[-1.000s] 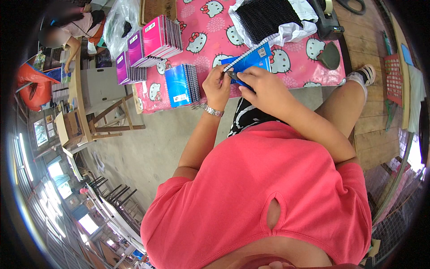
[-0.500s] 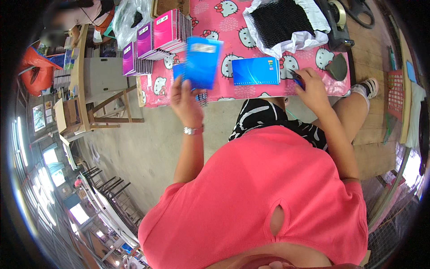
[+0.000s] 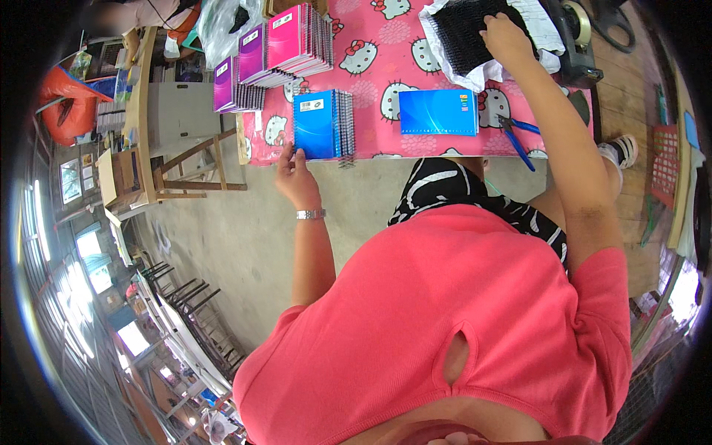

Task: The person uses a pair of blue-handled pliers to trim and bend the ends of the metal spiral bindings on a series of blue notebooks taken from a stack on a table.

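Observation:
A stack of blue spiral notebooks (image 3: 314, 124) stands at the table's near edge, its coils facing right. My left hand (image 3: 298, 182) touches the stack's near left corner, thumb and fingers apart. Farther off to the right, my right hand (image 3: 510, 41) has bent fingers pinched at a heap of black binding coils (image 3: 463, 41) on white paper (image 3: 547, 37). A blue notebook (image 3: 436, 111) with punched holes along its near edge lies flat in the middle. Blue-handled pliers (image 3: 519, 136) rest to its right, partly open, with no hand on them.
Pink and purple notebook stacks (image 3: 288, 37) stand at the back left. A black tape dispenser (image 3: 580, 63) sits at the right edge, near a dark green rounded object (image 3: 579, 106). The table has a pink patterned cover (image 3: 363, 81). A wooden bench (image 3: 141, 111) is farther left.
The blue notebook my left hand held up now lies on the blue stack. My right hand has left the pliers on the table and moved away to the black coils.

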A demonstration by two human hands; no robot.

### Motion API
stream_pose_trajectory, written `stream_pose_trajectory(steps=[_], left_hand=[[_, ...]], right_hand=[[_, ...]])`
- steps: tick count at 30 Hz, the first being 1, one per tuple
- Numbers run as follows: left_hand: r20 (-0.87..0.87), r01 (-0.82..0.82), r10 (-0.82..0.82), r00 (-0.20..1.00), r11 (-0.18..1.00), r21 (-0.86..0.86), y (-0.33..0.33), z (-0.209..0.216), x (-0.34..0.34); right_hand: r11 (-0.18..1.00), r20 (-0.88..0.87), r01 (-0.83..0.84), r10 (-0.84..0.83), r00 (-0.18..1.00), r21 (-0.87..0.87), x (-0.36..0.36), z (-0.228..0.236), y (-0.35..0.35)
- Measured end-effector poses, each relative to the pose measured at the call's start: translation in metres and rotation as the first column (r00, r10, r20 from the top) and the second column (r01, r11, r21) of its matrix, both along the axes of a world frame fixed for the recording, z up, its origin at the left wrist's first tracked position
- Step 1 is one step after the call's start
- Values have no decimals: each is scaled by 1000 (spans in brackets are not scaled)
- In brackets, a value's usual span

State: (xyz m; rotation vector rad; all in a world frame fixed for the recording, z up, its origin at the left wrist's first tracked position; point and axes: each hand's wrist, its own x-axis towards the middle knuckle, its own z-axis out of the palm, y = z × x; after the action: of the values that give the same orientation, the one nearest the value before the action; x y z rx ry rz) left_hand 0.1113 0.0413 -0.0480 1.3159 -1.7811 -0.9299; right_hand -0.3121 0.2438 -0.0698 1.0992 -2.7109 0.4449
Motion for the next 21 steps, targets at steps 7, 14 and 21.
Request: stream_pose_trajectory(steps=[7,14,21], left_hand=[[45,38,-37,998,999,-26,1,-5,3],[287,532,-454,844,638,-556,50,33,-79],[613,933,-721,323,135,-333,124,8,-160]], right_hand=[[999,110,40,-37,993,-21,-2,-3,-7],[990,99,129,-123,988,-62,7,7,-21],[892,99,129,-96,990,-432,-19,13,-5]])
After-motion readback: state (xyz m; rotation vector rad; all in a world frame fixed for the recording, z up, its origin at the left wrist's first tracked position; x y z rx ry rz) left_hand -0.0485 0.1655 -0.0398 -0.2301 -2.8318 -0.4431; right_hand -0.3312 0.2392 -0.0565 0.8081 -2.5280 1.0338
